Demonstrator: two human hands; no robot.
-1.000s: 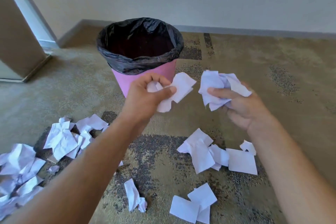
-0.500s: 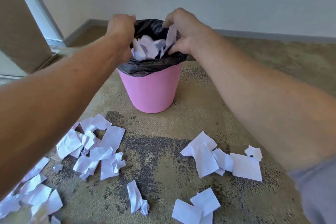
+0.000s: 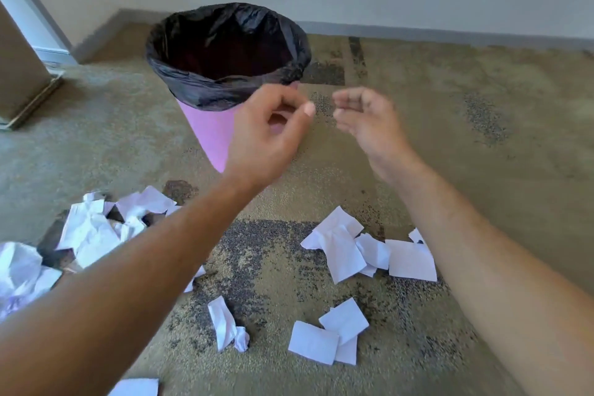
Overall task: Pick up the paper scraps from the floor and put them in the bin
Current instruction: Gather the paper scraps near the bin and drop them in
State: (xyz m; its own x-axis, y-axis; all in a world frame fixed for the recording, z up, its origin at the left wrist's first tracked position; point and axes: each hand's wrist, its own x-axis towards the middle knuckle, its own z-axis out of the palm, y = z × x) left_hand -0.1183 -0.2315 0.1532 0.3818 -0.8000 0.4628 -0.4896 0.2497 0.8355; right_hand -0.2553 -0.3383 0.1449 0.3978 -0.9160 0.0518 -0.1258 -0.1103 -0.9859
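A pink bin (image 3: 210,135) lined with a black bag (image 3: 205,92) stands on the carpet at upper centre. My left hand (image 3: 270,135) hovers in front of the bin's right side, fingers loosely curled and empty. My right hand (image 3: 366,120) floats just to its right, also empty with fingers apart. White paper scraps lie on the floor: a large pile (image 3: 93,231) at the left, a cluster (image 3: 369,249) under my right forearm, a crumpled strip (image 3: 226,325) and flat squares (image 3: 331,333) near the bottom.
A brown door or panel (image 3: 19,74) stands at the far left beside a white frame. A pale wall with a grey skirting board (image 3: 450,34) runs behind the bin. One more scrap (image 3: 138,387) lies at the bottom edge.
Both hands carried paper scraps to the bin, dropped them in, and have pulled back toward me, now empty in front of the bin.
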